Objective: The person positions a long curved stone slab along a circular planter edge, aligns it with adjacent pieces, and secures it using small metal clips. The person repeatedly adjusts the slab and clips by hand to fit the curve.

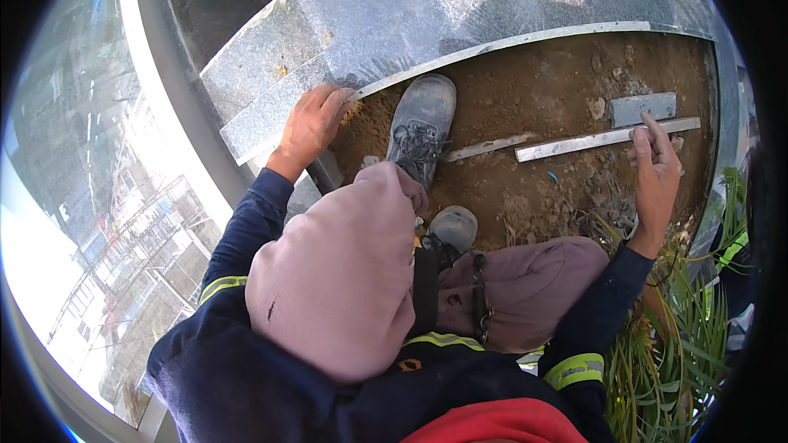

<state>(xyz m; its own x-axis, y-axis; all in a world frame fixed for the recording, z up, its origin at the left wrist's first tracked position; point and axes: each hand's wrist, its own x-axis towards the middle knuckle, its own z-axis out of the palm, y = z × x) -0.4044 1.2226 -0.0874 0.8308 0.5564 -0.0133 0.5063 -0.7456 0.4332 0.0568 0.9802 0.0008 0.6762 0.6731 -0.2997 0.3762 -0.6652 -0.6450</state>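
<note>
My left hand (pixel 316 123) is closed on the lip of a curved galvanized metal ledge (pixel 443 16), its fingers at the narrow raised edge. My right hand (pixel 653 172) hangs at a straight white-faced bar (pixel 558 144) lying on the dirt, index finger raised and the others partly bent, holding nothing visible; whether it touches the bar is unclear. Just beyond that bar sits a short grey block (pixel 643 109). A thinner strip (pixel 488 148) lies in the soil farther left. My shoe (pixel 423 115) is under the ledge's edge, near my left hand.
A glass pane (pixel 74 180) in a pale frame (pixel 164 115) curves along the left. Brown soil (pixel 542 74) surrounds my feet. Palm leaves (pixel 681 344) fill the lower right, with another person's dark clothing and high-visibility band (pixel 730 250) at the right edge.
</note>
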